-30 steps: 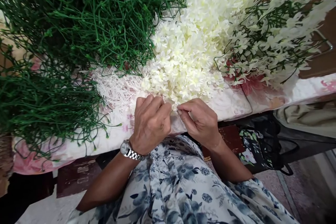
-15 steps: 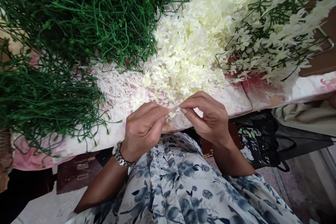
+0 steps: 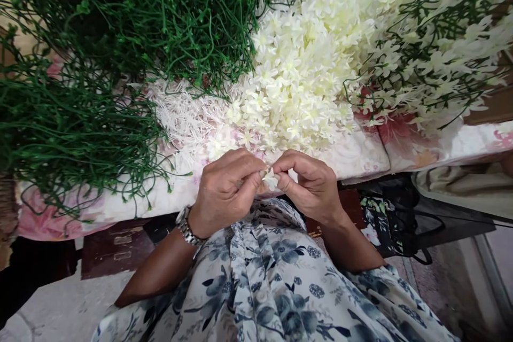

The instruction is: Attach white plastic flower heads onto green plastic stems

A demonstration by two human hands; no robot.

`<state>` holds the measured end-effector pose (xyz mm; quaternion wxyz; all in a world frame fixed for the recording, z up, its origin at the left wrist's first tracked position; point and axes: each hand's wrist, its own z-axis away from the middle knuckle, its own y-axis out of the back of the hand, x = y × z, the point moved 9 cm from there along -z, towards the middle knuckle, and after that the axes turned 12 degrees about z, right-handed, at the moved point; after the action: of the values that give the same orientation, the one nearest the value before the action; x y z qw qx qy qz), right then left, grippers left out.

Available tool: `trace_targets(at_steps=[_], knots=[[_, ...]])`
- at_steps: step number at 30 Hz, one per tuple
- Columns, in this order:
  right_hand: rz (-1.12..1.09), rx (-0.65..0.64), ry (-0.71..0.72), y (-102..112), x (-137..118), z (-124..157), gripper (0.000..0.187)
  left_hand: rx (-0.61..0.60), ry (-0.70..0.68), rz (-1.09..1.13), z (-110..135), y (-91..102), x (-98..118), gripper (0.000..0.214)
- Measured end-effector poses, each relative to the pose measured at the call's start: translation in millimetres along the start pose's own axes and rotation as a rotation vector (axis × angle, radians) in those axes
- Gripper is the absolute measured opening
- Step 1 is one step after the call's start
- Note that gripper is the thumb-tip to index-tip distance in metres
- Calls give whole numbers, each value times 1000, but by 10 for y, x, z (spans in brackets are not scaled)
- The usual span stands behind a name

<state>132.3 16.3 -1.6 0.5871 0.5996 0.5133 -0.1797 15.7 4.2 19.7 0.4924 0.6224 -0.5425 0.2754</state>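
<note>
A small white artificial flower (image 3: 271, 179) is pinched between the fingertips of both hands, just above the table's near edge. My left hand (image 3: 228, 187), with a metal watch on its wrist, grips it from the left, thumb against forefinger. From the other side my right hand (image 3: 310, 184) closes thumb and forefinger on the same flower. Beyond the hands lies a heap of loose cream-white flower heads (image 3: 296, 101). Thin white sprigs (image 3: 184, 112) form a smaller pile left of it. Whether a sprig is also between the fingertips cannot be made out.
Green plastic stems (image 3: 172, 21) are heaped at the back left, with another bunch of green stems (image 3: 76, 139) nearer. Finished-looking white flower sprays (image 3: 433, 59) lie at the right. A floral cloth (image 3: 348, 155) covers the table. A dark bag (image 3: 393, 224) stands below the right edge.
Both hands have come closer together, and a white flower now shows between the fingertips where a thin white piece was seen. The view has shifted slightly.
</note>
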Motion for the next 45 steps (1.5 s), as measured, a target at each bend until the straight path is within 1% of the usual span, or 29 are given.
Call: trace_targets(at_steps=[3, 6, 9, 11, 12, 14, 17, 19, 21, 23, 26, 30, 32, 34, 37, 39, 42, 45], knots=[[-112, 8, -105, -65, 108, 46, 3, -2, -9, -17, 24, 3, -6, 15], [-231, -16, -209, -165, 201, 94, 7, 0, -39, -72, 56, 4, 5, 15], [-280, -31, -233, -218, 203, 105, 7, 19, -62, -96, 94, 33, 24, 17], [-287, -48, -238, -242, 189, 86, 8, 41, -59, -103, 129, 98, 24, 21], [-277, -48, -234, -246, 179, 66, 8, 67, -52, -106, 152, 163, 18, 25], [-217, -15, -195, -226, 138, -1, 9, 170, -31, -113, 216, 375, -4, 32], [-2, 72, -55, -176, 0, -141, 12, 390, 18, -137, 361, 802, -68, 32], [166, 96, 54, -190, -118, -238, 14, 510, 54, -168, 463, 1043, -119, 27], [298, 107, 144, -222, -223, -328, 12, 583, 74, -201, 544, 1196, -156, 24], [381, 124, 211, -248, -308, -406, 9, 613, 73, -234, 599, 1265, -175, 24], [473, 131, 269, -318, -388, -504, 7, 592, 40, -286, 641, 1268, -181, 28], [621, 64, 320, -531, -395, -574, 13, 552, -9, -425, 676, 1276, -170, 30], [685, 40, 340, -617, -380, -573, 17, 548, -8, -513, 696, 1315, -173, 29], [719, 18, 353, -659, -370, -559, 16, 524, 10, -585, 707, 1348, -184, 26], [708, -24, 364, -647, -381, -532, 14, 432, 30, -669, 703, 1338, -187, 22], [687, -28, 370, -594, -406, -516, 17, 335, 38, -702, 681, 1271, -190, 18], [685, 20, 378, -488, -443, -491, 19, 204, 72, -773, 628, 1126, -220, 9], [712, 71, 381, -422, -454, -461, 21, 132, 160, -926, 565, 1006, -311, 8]])
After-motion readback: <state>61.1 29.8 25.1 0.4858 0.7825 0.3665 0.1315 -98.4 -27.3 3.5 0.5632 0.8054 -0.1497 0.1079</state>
